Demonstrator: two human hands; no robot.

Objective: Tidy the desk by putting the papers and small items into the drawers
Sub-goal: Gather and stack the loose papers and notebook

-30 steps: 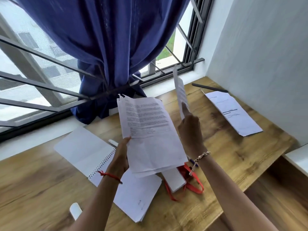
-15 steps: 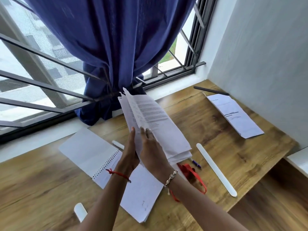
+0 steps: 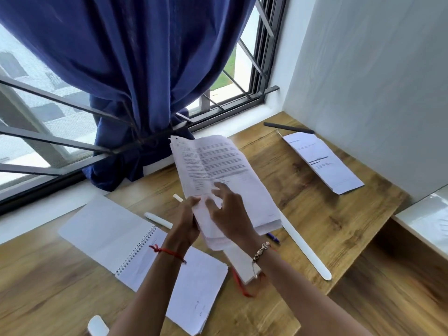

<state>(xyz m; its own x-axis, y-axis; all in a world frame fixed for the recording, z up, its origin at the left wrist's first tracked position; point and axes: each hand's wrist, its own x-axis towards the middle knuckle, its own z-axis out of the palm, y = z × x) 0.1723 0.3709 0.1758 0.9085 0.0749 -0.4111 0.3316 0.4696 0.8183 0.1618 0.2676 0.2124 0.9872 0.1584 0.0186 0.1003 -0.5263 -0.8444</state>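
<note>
Head view. Held stack of printed white papers [image 3: 218,170] above brown wooden desk [image 3: 315,214], long axis pointing away toward window [image 3: 263,57]. Gripped near-left edge with left hand [image 3: 185,220]; rested right hand [image 3: 230,215] on top, fingers loosely spread. Noted folded white sheet [image 3: 323,163] far right, nearer right hand.

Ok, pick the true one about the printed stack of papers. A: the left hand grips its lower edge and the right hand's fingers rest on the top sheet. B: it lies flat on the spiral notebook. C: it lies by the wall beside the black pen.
A: the left hand grips the stack of papers at its lower edge, with the right hand spread on the top sheet.
</note>
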